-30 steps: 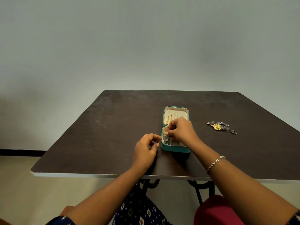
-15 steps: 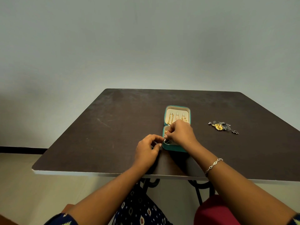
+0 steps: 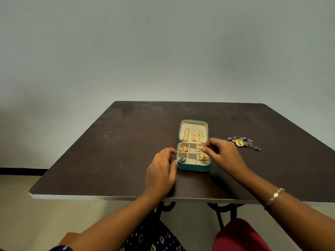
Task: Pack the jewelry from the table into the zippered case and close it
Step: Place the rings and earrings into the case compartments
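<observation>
So the zippered case sits open in the middle, left hand relaxed against its left side, right hand curled at its right edge, can't tell if pinching anything. Loose jewelry further right looks light, tangly, delicate; I'd pinch it mid-cluster.

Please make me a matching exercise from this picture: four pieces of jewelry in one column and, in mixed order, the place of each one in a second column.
Column one
1. gold chains
2. dark grey piece
3. yellow flower piece
4. silver bracelet

Column two
A. on the right wrist
B. on the bare table, right of the case
C. in the open lid of the case
D. in the near left compartment of the case

Pairs: 1-C, 2-D, 3-B, 4-A
</observation>
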Tool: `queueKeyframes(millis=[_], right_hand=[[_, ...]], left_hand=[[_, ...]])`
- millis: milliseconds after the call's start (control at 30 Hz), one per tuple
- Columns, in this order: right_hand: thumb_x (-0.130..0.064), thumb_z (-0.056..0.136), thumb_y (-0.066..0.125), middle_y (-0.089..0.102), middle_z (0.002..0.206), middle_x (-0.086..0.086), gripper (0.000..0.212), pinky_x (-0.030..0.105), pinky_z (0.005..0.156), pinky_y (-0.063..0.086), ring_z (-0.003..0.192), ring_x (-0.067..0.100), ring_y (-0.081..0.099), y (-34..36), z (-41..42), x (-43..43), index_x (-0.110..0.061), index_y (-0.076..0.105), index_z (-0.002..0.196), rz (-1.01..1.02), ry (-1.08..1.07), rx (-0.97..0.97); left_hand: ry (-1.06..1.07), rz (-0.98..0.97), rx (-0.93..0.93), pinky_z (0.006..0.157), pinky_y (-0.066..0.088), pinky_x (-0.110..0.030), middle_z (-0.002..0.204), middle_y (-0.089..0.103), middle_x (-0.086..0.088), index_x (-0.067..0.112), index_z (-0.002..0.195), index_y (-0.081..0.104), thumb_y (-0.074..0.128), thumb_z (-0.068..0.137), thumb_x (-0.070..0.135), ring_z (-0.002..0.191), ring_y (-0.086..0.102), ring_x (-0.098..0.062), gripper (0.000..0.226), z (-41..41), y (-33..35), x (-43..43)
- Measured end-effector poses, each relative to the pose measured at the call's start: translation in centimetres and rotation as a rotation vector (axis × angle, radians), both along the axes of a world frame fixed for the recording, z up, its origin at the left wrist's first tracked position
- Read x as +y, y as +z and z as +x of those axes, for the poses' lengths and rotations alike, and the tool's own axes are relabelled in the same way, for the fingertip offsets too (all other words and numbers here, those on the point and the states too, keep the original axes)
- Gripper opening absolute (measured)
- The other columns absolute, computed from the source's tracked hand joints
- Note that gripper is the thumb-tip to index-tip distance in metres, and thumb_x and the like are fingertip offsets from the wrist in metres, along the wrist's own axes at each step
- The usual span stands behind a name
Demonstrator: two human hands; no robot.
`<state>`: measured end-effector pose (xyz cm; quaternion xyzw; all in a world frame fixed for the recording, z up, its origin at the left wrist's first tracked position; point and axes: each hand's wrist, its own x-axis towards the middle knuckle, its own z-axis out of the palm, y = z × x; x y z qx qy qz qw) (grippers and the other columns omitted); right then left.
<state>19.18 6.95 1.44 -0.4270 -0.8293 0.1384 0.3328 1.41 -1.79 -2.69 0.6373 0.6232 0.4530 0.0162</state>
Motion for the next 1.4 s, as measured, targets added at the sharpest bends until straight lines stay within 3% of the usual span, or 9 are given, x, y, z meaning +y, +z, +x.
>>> queueKeyframes(millis=[100,200,300,633,767,933,1067,1233,1400], right_hand=[[-0.022,0.082,0.066,0.054,0.070,-0.009,0.010,0.020,0.055,0.037,0.060,0.003,0.047,-1.6,4.3,0.2,-0.015,0.061,0.076,0.128,0.024,-0.158],[-0.019,0.080,0.069,0.051,0.069,-0.010,0.012,0.012,0.053,0.031,0.057,0.005,0.046,-2.5,8.5,0.6,-0.016,0.059,0.075,0.172,-0.014,-0.216],[-0.017,0.080,0.069,0.055,0.070,-0.008,0.010,0.014,0.054,0.034,0.059,0.008,0.050,-2.9,11.9,1.5,-0.016,0.060,0.075,0.160,-0.111,-0.162],[-0.009,0.080,0.065,0.056,0.083,0.002,0.013,0.033,0.068,0.045,0.079,0.019,0.055,-4.1,13.7,5.8,-0.017,0.058,0.074,0.030,-0.363,0.111],[-0.010,0.079,0.065,0.055,0.086,0.000,0.009,0.028,0.069,0.039,0.087,0.019,0.053,-4.3,13.4,7.0,-0.016,0.059,0.076,0.061,-0.338,0.046],[-0.012,0.080,0.064,0.057,0.092,0.001,0.006,0.027,0.070,0.039,0.094,0.019,0.051,-4.3,12.5,8.3,-0.013,0.060,0.085,0.118,-0.292,-0.049],[-0.015,0.083,0.062,0.057,0.100,0.001,0.013,0.024,0.073,0.038,0.100,0.018,0.050,-4.3,12.1,9.4,-0.012,0.061,0.095,0.115,-0.297,-0.070],[-0.023,0.085,0.060,0.052,0.114,0.002,0.028,0.031,0.090,0.040,0.112,0.018,0.044,-4.4,11.7,10.2,-0.016,0.059,0.112,0.085,-0.261,-0.161],[-0.026,0.085,0.059,0.050,0.116,0.003,0.029,0.033,0.090,0.040,0.113,0.020,0.043,-4.5,11.6,10.6,-0.016,0.060,0.112,0.083,-0.261,-0.197]], left_hand=[[-0.051,0.115,0.321,0.052,0.036,-0.006,0.088,0.057,0.006,0.022,0.108,0.050,0.048,0.087,0.029,0.070,0.048,0.000,0.023,0.5,0.2,-0.2],[-0.136,0.292,0.662,0.057,0.044,-0.015,0.088,0.064,0.003,0.019,0.105,0.048,0.044,0.083,0.033,0.075,0.055,-0.009,0.026,1.7,-0.1,0.2],[-0.265,0.388,0.734,0.067,0.046,-0.021,0.088,0.065,0.001,0.017,0.106,0.049,0.047,0.084,0.029,0.079,0.052,-0.012,0.025,4.2,-0.2,0.3],[-0.329,0.158,0.389,0.070,0.046,-0.020,0.095,0.059,0.003,0.020,0.103,0.051,0.039,0.084,0.032,0.089,0.048,-0.010,0.025,13.6,-0.3,6.2],[-0.295,0.039,0.192,0.081,0.039,-0.024,0.102,0.055,-0.003,0.015,0.106,0.054,0.032,0.084,0.034,0.100,0.043,-0.012,0.037,14.9,-0.6,9.3],[-0.161,-0.042,0.031,0.084,0.040,-0.032,0.105,0.053,-0.004,0.012,0.107,0.054,0.052,0.087,0.013,0.103,0.046,-0.020,0.020,15.6,-0.5,12.6],[-0.115,-0.102,-0.004,0.085,0.039,-0.032,0.109,0.053,-0.005,0.011,0.106,0.054,0.050,0.087,0.009,0.105,0.045,-0.021,0.020,16.0,-0.3,14.9],[-0.108,-0.171,-0.018,0.086,0.039,-0.028,0.112,0.050,-0.005,0.013,0.108,0.057,0.047,0.089,0.008,0.110,0.042,-0.017,0.022,16.5,-0.3,17.3],[-0.085,-0.226,-0.024,0.087,0.039,-0.027,0.112,0.047,-0.005,0.015,0.107,0.060,0.049,0.089,0.013,0.109,0.042,-0.018,0.021,16.8,-0.4,18.8]])
